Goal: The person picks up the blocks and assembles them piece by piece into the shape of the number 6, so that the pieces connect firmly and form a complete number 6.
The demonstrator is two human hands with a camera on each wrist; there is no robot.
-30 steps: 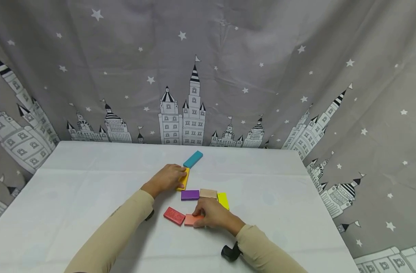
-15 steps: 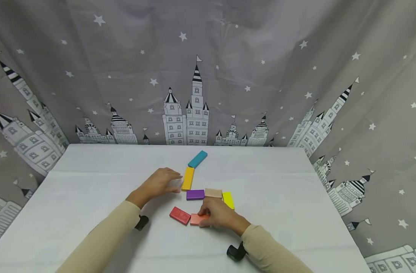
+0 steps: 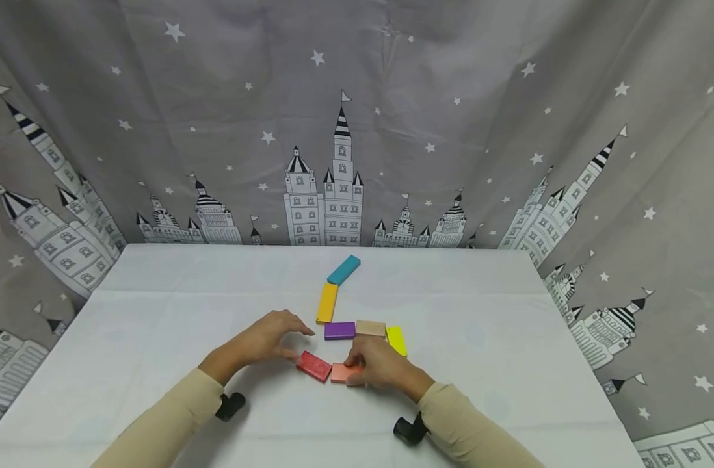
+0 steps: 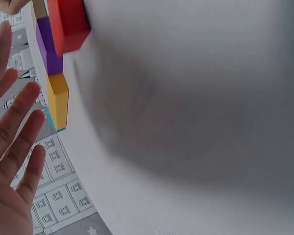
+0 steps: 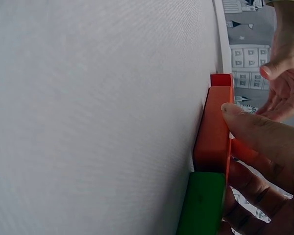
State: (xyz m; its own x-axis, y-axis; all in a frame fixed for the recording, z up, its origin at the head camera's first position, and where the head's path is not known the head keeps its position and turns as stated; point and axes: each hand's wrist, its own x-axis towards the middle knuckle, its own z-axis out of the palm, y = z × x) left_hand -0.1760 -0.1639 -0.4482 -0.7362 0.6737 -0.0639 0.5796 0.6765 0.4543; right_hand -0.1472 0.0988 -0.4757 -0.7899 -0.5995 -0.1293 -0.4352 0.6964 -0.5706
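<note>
My right hand (image 3: 386, 369) pinches a salmon-orange block (image 3: 341, 372), the thumb on its near side and fingers behind. In the right wrist view a green block (image 5: 202, 203) sits end to end with it; the hand hides this block in the head view. The red block (image 3: 315, 366) lies at a slant off the orange block's left end. Beside the red block, my left hand (image 3: 263, 339) has its fingers spread, with its thumb tip right at the block's left corner. Behind them lie a purple block (image 3: 339, 331), a beige block (image 3: 370, 328) and a bright yellow block (image 3: 396, 340).
A golden-yellow block (image 3: 327, 303) and a teal block (image 3: 344, 269) continue the line toward the back of the white-covered table (image 3: 474, 312). A grey curtain (image 3: 246, 117) printed with castles and stars hangs behind. Black wrist cameras hang beneath both wrists.
My left hand has let go of the golden-yellow block and moved toward me, down to the red block. My right hand stays at the orange block. The head view has shifted slightly.
</note>
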